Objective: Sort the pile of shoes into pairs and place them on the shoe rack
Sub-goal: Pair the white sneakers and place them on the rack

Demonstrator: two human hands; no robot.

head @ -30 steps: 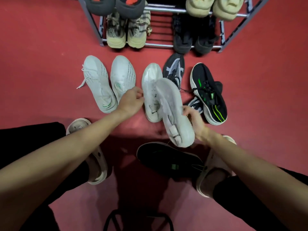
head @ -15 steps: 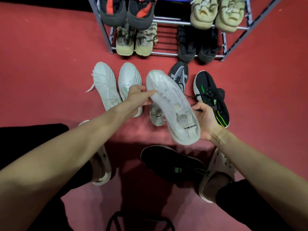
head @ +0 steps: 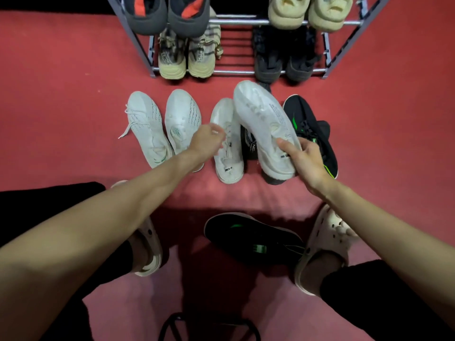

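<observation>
1. The right hand (head: 306, 159) grips the lifted white shoe (head: 266, 124) by its heel end, thumb across the upper, toe aimed at the rack (head: 236, 22). A second ago this shoe lay sole-up and low over the floor; now it is turned over and raised.
2. The left hand (head: 205, 142) has let go of that shoe. Its fingers are loosely curled round nothing, hovering over the laces of the mate (head: 226, 141), which lies on the floor just left of the lifted one.
3. My read: the white pair is matched, and the left hand is about to collect the mate for the rack.
4. Left of them sits a white pair with green marks (head: 162, 126), side by side. To the right lies a black shoe with green stripes (head: 312, 134); its twin (head: 253, 239) lies near the person's feet. A dark patterned shoe (head: 250, 146) peeks from under the lifted one.
5. The rack already holds four pairs on two bars.
6. Red floor (head: 61, 94) all round; a black stool frame (head: 209, 326) shows at the bottom edge.
</observation>
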